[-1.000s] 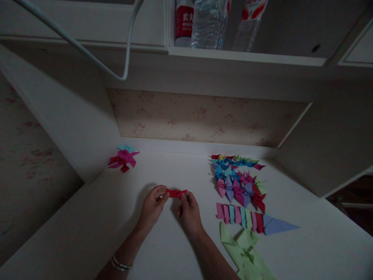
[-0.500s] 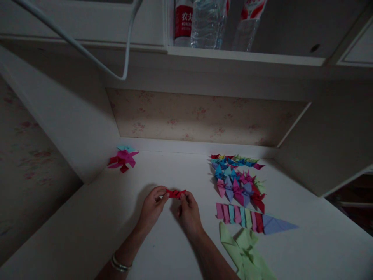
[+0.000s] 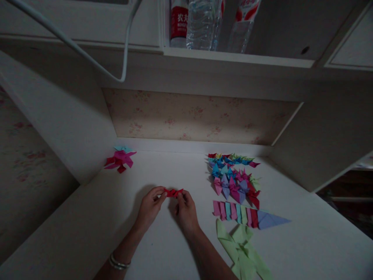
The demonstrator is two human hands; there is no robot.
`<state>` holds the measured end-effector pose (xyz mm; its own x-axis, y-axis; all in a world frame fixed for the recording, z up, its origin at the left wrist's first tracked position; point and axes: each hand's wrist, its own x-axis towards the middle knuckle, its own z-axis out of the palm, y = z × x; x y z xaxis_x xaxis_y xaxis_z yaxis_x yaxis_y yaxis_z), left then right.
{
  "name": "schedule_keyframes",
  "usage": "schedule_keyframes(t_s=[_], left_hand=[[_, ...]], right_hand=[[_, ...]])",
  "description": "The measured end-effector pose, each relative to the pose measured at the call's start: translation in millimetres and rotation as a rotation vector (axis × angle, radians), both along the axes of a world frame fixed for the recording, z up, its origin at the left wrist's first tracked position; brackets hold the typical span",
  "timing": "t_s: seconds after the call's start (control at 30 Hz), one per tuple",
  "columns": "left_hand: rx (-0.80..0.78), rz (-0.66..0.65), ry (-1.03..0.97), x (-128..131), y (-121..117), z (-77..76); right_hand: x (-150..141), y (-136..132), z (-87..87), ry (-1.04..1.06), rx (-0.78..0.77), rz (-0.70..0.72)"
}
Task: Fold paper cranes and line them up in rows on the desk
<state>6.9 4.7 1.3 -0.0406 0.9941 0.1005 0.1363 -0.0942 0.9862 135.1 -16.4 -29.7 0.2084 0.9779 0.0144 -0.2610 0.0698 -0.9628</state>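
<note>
Between my two hands is a small folded piece of red paper (image 3: 174,193), stretched sideways above the white tabletop. My left hand (image 3: 150,204) pinches its left end between thumb and fingers. At the opposite end, my right hand (image 3: 186,210) has the paper gripped the same way. Dark gaps or creases show along the strip's middle, too small to make out fully. To the right of my hands lie rows of colourful folded paper cranes (image 3: 233,181). Below these is a line of overlapping folded strips (image 3: 236,212) ending in a purple paper triangle (image 3: 272,220).
A large light green paper fold (image 3: 241,249) lies at the front right. Several pink, red and blue paper folds (image 3: 121,158) sit in the back left corner. Overhead, a shelf (image 3: 233,57) holds plastic bottles (image 3: 201,25), and a white cable (image 3: 87,54) hangs at the left.
My view has shifted slightly, so everything on the right appears a little further left. Both hands keep the red paper pinched at its ends, nearly unmoved.
</note>
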Motion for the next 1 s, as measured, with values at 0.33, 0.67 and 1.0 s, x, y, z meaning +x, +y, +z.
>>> schedule_keyframes(t_s=[0.33,0.67,1.0], left_hand=[[0.028,-0.132,0.117,-5,-4,18.5],[0.259,-0.551,0.475,61,1,74.7],[0.335,-0.514,0.87,169,70,120.9]], right_hand=[[40,-8,46.0,-0.271,0.046,0.146],[127,-50,83.4,-0.499,0.035,0.079],[258,-93,62.5,-0.496,-0.153,-0.485]])
